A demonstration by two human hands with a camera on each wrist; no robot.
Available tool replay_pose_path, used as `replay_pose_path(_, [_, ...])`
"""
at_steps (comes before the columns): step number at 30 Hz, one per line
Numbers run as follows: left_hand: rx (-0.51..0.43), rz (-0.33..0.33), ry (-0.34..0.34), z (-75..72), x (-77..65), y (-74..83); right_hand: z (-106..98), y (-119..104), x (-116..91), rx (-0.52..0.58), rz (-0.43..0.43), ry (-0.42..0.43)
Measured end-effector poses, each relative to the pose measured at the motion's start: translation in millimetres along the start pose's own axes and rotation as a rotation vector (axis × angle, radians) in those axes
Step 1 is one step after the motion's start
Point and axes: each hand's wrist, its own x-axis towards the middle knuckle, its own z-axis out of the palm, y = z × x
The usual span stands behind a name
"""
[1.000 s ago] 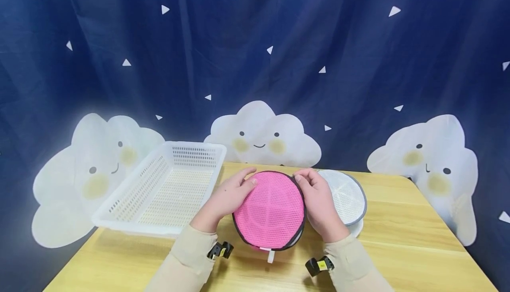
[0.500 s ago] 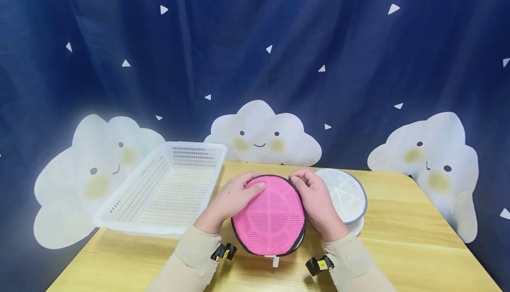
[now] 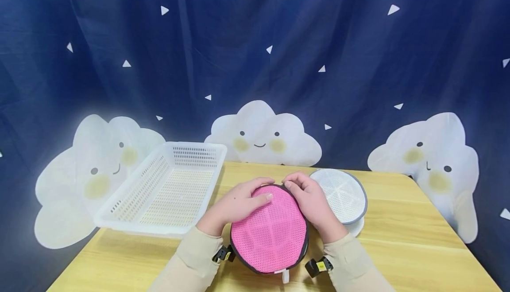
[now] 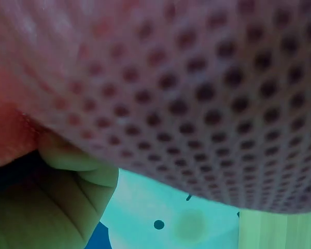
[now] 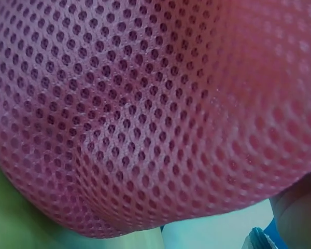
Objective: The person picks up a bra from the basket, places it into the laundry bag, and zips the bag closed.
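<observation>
A round pink mesh laundry bag with black trim is held above the near middle of the table, its white tag hanging at the bottom. My left hand grips its upper left edge, thumb on the pink face and fingers behind. At the top right of the rim, my right hand pinches the black edge between thumb and forefinger; whether a zipper pull is there cannot be seen. Pink mesh fills most of the left wrist view. Bulging mesh covers the right wrist view, with a fingertip at the lower right.
A white perforated plastic basket stands at the left of the wooden table. Right of my right hand lies a round white mesh bag with grey trim, over another white round piece. A dark blue curtain hangs behind.
The pink laundry bag has come nearer to me and turned slightly, its tag swinging right. My left hand shifted right and nearer; my right hand slid left along the rim.
</observation>
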Motion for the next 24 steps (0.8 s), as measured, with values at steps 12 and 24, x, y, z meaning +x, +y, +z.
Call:
replay_pose_path(12, [-0.068, -0.008, 0.001, 7.8, 1.1, -1.3, 2.8, -2.8, -4.1, -0.067, -0.064, -0.038])
replay_pose_path(24, [-0.007, -0.027, 0.030, 6.2, 3.5, -2.1, 1.5, -3.2, -2.2, -0.114, -0.076, -0.042])
